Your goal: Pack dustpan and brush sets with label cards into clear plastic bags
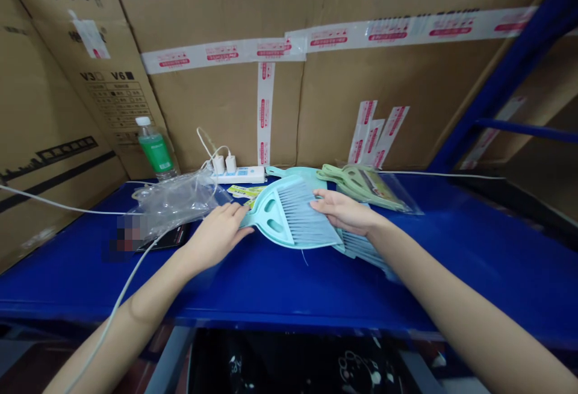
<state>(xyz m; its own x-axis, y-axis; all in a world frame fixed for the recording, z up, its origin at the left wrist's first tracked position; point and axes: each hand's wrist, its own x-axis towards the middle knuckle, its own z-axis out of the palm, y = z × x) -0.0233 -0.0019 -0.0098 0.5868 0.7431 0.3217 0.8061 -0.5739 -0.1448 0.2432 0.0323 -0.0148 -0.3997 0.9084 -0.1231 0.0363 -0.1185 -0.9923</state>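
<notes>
A light blue dustpan [266, 238] with a matching hand brush [309, 216] lying against it is held above the blue table. My left hand [223, 231] is closed round the handle end on the left. My right hand [341, 208] has its fingertips at the upper right edge of the grey-blue bristles and appears to pinch them; part of its grip is hidden. Under and beyond the wrist, more bristles of another blue brush [363, 246] show. Another light blue dustpan [307, 172] lies behind the held set.
Green dustpan sets [368, 186] in clear wrapping lie at the back right. Behind my left hand are crumpled clear plastic bags [176, 198], a white power strip [248, 175] with chargers, and a green-labelled bottle [156, 150]. A white cable [120, 297] crosses my left forearm. Cardboard [217, 111] walls the back.
</notes>
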